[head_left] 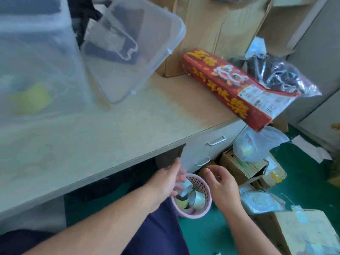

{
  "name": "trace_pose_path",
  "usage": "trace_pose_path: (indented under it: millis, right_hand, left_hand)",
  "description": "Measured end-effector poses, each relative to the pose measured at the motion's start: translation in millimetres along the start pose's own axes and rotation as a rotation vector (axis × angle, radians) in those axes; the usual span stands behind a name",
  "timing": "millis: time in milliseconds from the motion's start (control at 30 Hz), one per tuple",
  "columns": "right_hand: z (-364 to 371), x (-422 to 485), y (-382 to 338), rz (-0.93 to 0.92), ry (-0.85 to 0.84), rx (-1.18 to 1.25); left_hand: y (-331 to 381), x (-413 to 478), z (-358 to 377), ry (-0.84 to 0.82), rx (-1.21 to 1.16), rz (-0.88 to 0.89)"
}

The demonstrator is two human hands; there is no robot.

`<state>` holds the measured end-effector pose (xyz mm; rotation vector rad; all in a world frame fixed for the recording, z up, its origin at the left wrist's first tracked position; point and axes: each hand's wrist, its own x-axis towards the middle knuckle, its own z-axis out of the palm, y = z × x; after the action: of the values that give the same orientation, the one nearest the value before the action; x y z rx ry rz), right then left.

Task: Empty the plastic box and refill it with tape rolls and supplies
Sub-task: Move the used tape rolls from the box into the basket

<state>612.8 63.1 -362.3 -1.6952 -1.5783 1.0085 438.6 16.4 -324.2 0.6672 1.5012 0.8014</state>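
Observation:
A pink perforated basket [203, 186] sits on the green floor below the desk edge, with tape rolls [197, 198] inside. My left hand [165, 183] holds a grey tape roll [184, 187] just above the basket. My right hand [223, 186] hovers beside the basket's right rim, fingers relaxed and holding nothing. On the desk at the upper left stands the translucent plastic box [36, 67], blurred, with a yellow-green shape showing through its wall. Its clear lid [147, 45] leans at the back beside it.
A long red printed carton [226, 83] lies on the desk's right end under a bag of dark items [279, 74]. Desk drawers [211, 142] face the basket. Cardboard boxes [253, 168], plastic bags and papers crowd the floor at the right.

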Motion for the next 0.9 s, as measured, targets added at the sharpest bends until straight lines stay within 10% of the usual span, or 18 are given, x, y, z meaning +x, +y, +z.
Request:
trace_pose_path:
  millis: [400,900]
  right_hand:
    - [4.1,-81.4,-193.3,-0.278,-0.054,0.440]
    - [76.9,-70.7,-440.3,-0.696,-0.277,0.408]
  left_hand:
    - [73.5,-171.4,-125.0,0.212,-0.266,0.482]
    - [199.6,-238.1,-305.8,0.766,-0.156,0.784]
